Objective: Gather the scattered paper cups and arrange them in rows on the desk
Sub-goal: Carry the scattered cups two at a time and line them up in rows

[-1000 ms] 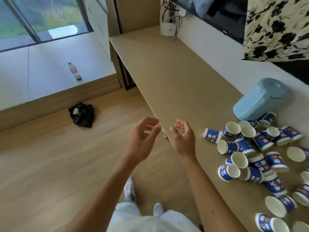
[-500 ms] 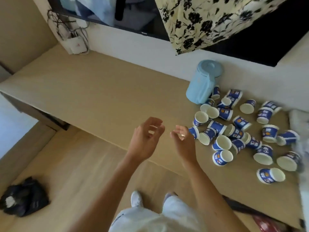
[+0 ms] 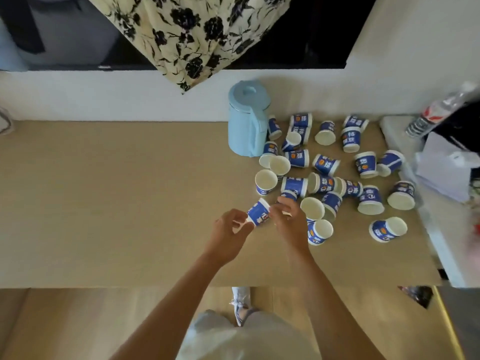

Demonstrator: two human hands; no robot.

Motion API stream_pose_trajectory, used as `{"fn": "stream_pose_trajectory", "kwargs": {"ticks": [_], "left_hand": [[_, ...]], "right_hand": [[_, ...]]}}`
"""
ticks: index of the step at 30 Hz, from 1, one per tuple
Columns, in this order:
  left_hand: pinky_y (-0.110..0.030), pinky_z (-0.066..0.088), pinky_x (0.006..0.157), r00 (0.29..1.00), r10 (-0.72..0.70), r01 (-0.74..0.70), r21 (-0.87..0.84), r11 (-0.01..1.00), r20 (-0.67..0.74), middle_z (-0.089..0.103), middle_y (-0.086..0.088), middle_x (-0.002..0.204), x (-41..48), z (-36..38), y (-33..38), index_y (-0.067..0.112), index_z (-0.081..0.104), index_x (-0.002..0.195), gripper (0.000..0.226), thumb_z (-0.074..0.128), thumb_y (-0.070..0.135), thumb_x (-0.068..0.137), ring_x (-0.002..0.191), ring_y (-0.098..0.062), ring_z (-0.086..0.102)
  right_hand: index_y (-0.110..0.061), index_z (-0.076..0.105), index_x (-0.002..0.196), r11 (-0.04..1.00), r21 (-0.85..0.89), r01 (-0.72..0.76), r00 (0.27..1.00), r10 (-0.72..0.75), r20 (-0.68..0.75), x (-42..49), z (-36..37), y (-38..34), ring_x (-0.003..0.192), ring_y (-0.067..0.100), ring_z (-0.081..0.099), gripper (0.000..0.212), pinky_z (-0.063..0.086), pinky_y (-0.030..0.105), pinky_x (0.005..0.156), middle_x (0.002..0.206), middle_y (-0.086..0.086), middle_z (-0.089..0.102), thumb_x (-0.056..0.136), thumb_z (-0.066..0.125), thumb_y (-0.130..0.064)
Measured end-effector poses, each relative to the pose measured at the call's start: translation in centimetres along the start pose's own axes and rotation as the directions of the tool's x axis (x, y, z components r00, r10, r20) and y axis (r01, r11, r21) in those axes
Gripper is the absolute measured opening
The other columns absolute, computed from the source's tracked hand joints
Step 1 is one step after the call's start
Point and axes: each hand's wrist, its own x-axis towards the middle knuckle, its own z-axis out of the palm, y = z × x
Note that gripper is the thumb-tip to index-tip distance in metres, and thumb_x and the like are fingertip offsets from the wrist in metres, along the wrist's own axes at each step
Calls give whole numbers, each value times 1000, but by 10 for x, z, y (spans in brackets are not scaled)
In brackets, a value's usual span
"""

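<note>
Several blue-and-white paper cups (image 3: 324,165) lie scattered on the right part of the tan desk (image 3: 117,198), some tipped on their sides, some upright or upside down. One blue paper cup (image 3: 258,212) is tilted between my two hands near the desk's middle. My left hand (image 3: 230,235) pinches its lower end with the fingertips. My right hand (image 3: 288,219) touches its upper end and partly hides another cup behind the fingers.
A light blue lidded jug (image 3: 248,120) stands at the back beside the cups. A clear plastic bottle (image 3: 439,107) and white paper or bags (image 3: 446,167) sit at the right. Floral fabric (image 3: 192,29) hangs above the wall. The desk's front edge is below my forearms.
The view swung from the floor and window round to the desk head-on. Both hands, empty before, reached forward to the cup pile and now hold one cup between them.
</note>
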Motion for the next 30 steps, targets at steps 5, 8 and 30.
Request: {"fn": "stream_pose_trajectory", "kwargs": {"ticks": [5, 8, 30], "left_hand": [[-24, 38, 83, 996, -70, 60, 149, 987, 59, 63, -1, 119, 41, 16, -18, 15, 61, 120, 36, 73, 30, 89, 109, -18, 58], [-27, 38, 87, 992, -94, 73, 221, 973, 85, 59, -4, 123, 66, 29, -28, 13, 55, 127, 52, 77, 32, 84, 117, -24, 53], [-40, 42, 99, 996, -56, 19, 483, 875, 63, 55, -5, 120, 129, 64, -69, 16, 51, 125, 58, 75, 43, 80, 114, -27, 53]], "right_hand": [[-17, 64, 112, 999, 19, -46, 997, 47, -53, 30, 4, 0, 99, 16, 68, 24, 48, 20, 76, 103, 3, 73, 89, 72, -15], [-25, 59, 108, 995, -14, -95, 990, 93, -105, 42, 7, 1, 87, 2, 67, 31, 45, 17, 68, 94, -10, 72, 84, 78, -25], [-10, 46, 136, 746, -637, -195, 968, 43, -247, 130, 76, 7, 131, 31, 49, 96, 40, 47, 106, 138, 8, 52, 62, 82, -59]]}}
